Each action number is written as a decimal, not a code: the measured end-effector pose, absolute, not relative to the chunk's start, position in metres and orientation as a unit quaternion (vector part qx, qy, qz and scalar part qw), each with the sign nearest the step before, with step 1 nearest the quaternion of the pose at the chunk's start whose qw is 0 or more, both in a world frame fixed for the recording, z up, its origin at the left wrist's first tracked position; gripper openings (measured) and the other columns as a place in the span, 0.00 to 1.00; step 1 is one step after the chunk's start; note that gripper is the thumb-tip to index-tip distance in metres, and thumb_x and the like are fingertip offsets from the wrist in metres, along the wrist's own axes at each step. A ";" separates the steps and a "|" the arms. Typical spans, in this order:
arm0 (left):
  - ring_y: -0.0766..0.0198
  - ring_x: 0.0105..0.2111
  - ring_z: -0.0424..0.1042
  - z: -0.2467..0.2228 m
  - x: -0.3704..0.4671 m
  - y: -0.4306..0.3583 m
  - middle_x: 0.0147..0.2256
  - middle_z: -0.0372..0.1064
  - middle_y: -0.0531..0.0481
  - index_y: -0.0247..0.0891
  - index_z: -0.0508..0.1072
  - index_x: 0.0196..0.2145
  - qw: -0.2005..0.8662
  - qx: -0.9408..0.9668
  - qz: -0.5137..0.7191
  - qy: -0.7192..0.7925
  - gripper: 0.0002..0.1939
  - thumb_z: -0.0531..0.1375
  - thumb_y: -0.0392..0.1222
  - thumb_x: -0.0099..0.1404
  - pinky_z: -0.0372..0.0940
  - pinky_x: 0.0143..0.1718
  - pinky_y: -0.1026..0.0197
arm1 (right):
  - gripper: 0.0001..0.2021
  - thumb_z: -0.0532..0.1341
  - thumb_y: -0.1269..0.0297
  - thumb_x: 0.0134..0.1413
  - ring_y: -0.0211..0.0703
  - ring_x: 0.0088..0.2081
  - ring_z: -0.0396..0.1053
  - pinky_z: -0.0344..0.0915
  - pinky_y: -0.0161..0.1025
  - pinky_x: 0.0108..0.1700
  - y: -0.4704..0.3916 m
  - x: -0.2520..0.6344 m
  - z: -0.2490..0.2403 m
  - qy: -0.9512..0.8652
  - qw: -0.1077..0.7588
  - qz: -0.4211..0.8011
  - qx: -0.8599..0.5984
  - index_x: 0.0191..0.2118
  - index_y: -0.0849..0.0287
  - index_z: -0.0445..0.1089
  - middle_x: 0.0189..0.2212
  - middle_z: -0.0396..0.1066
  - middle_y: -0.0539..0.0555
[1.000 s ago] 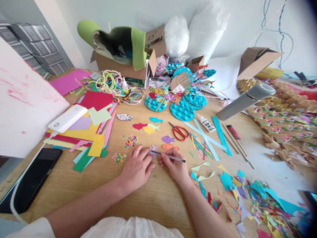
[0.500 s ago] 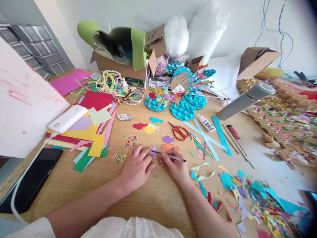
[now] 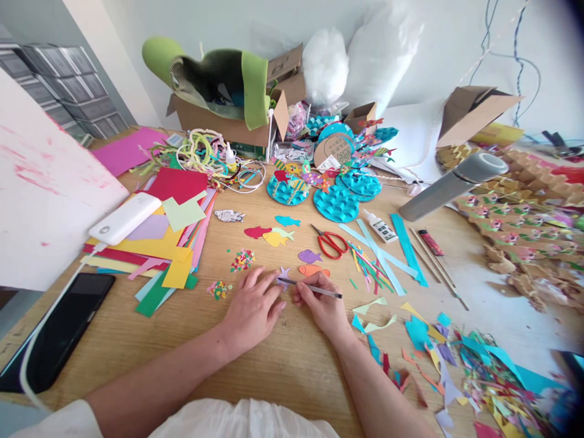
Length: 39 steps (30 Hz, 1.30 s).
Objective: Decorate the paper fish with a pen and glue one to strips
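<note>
A small purple paper starfish (image 3: 283,280) lies flat on the wooden table. My left hand (image 3: 255,304) rests on the table at its left, fingers stretched out, the fingertips at the starfish's edge. Pinched in my right hand (image 3: 323,301) is a slim dark pen (image 3: 326,292), its tip on or just over the starfish. Close by lie an orange paper fish (image 3: 312,271), a purple paper fish (image 3: 309,256), a yellow paper fish (image 3: 275,238), a red one (image 3: 256,232) and a blue one (image 3: 287,221). Confetti dots (image 3: 243,260) sit beyond my left fingers.
Red-handled scissors (image 3: 333,244), a glue bottle (image 3: 381,227) and paper strips (image 3: 401,249) lie right of the fish. Coloured paper sheets (image 3: 177,182), a power bank (image 3: 125,218) and a phone (image 3: 59,331) are at left. A grey flask (image 3: 449,187) lies behind paper scraps (image 3: 483,365).
</note>
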<state>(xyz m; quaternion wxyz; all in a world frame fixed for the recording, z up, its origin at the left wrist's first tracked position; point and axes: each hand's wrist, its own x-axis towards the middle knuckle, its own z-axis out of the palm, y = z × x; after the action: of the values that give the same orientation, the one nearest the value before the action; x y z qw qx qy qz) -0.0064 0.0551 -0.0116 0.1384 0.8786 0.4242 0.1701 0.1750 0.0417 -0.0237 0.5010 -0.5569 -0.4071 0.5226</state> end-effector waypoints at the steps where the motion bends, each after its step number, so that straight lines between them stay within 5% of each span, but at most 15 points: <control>1: 0.48 0.58 0.55 -0.012 -0.007 0.055 0.57 0.65 0.46 0.40 0.73 0.48 0.138 0.879 0.171 0.424 0.13 0.57 0.43 0.67 0.57 0.58 0.41 | 0.18 0.68 0.48 0.47 0.38 0.21 0.69 0.69 0.35 0.25 0.042 0.175 -0.024 -0.406 0.501 0.524 -0.557 0.28 0.56 0.65 0.19 0.72 0.49; 39: 0.47 0.58 0.55 -0.010 -0.006 0.055 0.57 0.65 0.47 0.40 0.73 0.48 0.143 0.878 0.173 0.423 0.13 0.57 0.42 0.67 0.57 0.58 0.40 | 0.20 0.69 0.45 0.44 0.41 0.21 0.69 0.70 0.40 0.25 0.042 0.175 -0.020 -0.402 0.498 0.519 -0.567 0.27 0.54 0.64 0.19 0.72 0.49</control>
<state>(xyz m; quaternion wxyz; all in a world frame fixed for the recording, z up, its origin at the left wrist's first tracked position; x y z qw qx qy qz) -0.0060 0.0549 -0.0100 0.1426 0.8782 0.4226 0.1731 0.1747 0.0421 -0.0199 0.4979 -0.5666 -0.4018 0.5193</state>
